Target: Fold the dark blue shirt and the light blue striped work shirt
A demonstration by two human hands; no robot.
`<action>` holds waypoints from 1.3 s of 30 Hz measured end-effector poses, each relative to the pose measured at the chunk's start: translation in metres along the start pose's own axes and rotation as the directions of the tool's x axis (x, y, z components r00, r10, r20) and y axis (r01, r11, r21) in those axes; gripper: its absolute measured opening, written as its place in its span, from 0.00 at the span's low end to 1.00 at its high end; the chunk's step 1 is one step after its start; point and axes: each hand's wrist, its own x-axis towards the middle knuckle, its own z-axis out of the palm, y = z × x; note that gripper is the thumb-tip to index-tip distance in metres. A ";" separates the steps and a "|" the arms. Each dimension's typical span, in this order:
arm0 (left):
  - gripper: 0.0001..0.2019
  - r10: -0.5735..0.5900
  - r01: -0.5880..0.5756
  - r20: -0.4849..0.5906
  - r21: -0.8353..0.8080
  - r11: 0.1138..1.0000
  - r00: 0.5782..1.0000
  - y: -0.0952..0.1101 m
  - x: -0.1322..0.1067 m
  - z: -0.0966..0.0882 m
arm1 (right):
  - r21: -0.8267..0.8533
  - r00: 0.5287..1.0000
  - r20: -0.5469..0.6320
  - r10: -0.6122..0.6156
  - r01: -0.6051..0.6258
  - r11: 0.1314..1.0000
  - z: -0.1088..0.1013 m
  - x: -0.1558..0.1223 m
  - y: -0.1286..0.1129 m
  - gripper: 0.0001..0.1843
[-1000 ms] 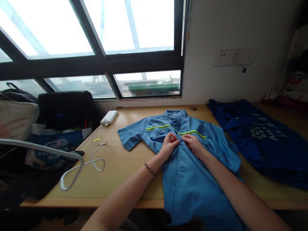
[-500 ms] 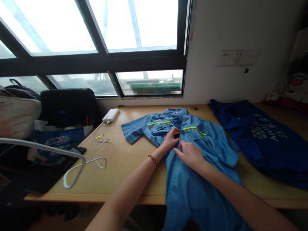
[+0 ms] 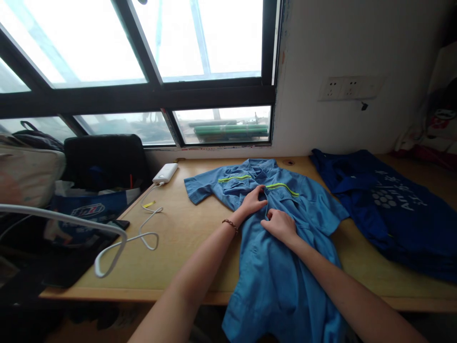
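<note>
Head view:
Light blue shirt (image 3: 274,247): spread front-up on the bench (image 3: 178,243), collar toward the window, hem hanging over the near edge.
Left hand (image 3: 254,201): on the shirt's front placket just below the collar, fingers curled and pinching the cloth.
Right hand (image 3: 280,225): just below the left hand on the same placket, fingers bent onto the fabric; probably closed on a button, though too small to tell.
Step in hand, as a judgement: fastening the placket.
Doing it well: keep both edges flat and lined up, hold the cloth taut between the hands, avoid dragging the shirt toward the bench edge.
Dark blue garment (image 3: 385,205): right of the shirt, apart from it.
Power bank (image 3: 165,173): left of the shirt, white cable (image 3: 146,228) trailing nearer.
</note>
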 end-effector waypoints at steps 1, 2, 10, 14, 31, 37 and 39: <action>0.28 -0.007 0.008 0.012 -0.055 0.998 1.000 -0.001 0.000 -0.002 | 0.144 0.998 0.058 0.039 -0.047 0.988 -0.004 0.003 0.003 0.04; 0.27 -0.021 0.024 0.027 -0.124 0.992 0.999 -0.001 0.000 -0.004 | 0.292 0.988 0.132 0.077 -0.113 0.950 -0.009 0.007 0.007 0.02; 0.11 -0.031 0.031 0.040 0.008 0.999 0.999 0.026 -0.033 -0.014 | 0.724 0.795 0.558 0.238 -0.607 0.328 -0.042 0.030 0.016 0.09; 0.08 -0.008 -0.057 0.176 0.361 0.931 0.984 0.047 -0.057 -0.017 | 0.739 0.779 0.598 0.187 -0.627 0.248 -0.042 0.028 0.014 0.13; 0.13 -0.442 0.530 0.294 -0.404 0.746 0.847 0.053 -0.058 -0.019 | 0.758 0.805 0.592 -0.049 -0.534 0.375 -0.029 0.015 0.007 0.11; 0.14 -0.412 0.517 0.318 -0.606 0.604 0.854 0.060 -0.061 -0.021 | 0.774 0.814 0.572 -0.105 -0.492 0.400 -0.031 0.017 0.009 0.10; 0.14 -0.410 0.489 0.281 -0.635 0.598 0.868 0.061 -0.061 -0.020 | 0.781 0.823 0.557 -0.113 -0.473 0.408 -0.031 0.018 0.010 0.11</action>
